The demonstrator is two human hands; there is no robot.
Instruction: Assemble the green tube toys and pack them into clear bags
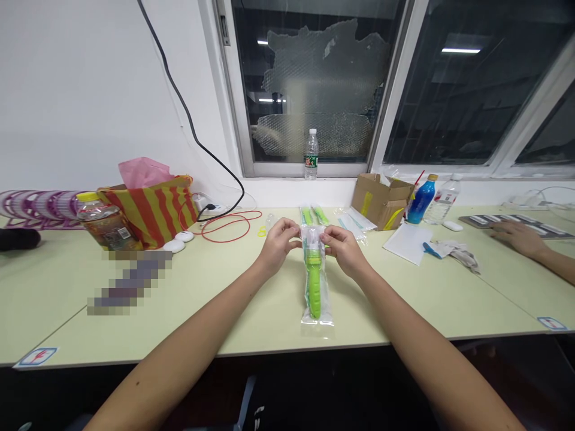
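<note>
A clear plastic bag (327, 305) lies lengthwise near the front of the table. Inside it is a bright green handled tool (314, 281) with a clear cap at its far end; its exact kind I cannot make out. My left hand (279, 244) pinches the bag's far end on the left side, thumb and fingers together. On the right side of that same end, my right hand (344, 248) grips the bag beside the clear cap. Just beyond my hands lie more green items (320, 214) in clear wrapping, partly hidden.
A cardboard box (363, 203), a blue bottle (421, 200) and gloves (453, 254) stand or lie to the right. Another person's hand (516, 238) rests farther right. At left are a striped bag (157, 209), a yellow-capped bottle (112, 224) and a red cable (224, 229).
</note>
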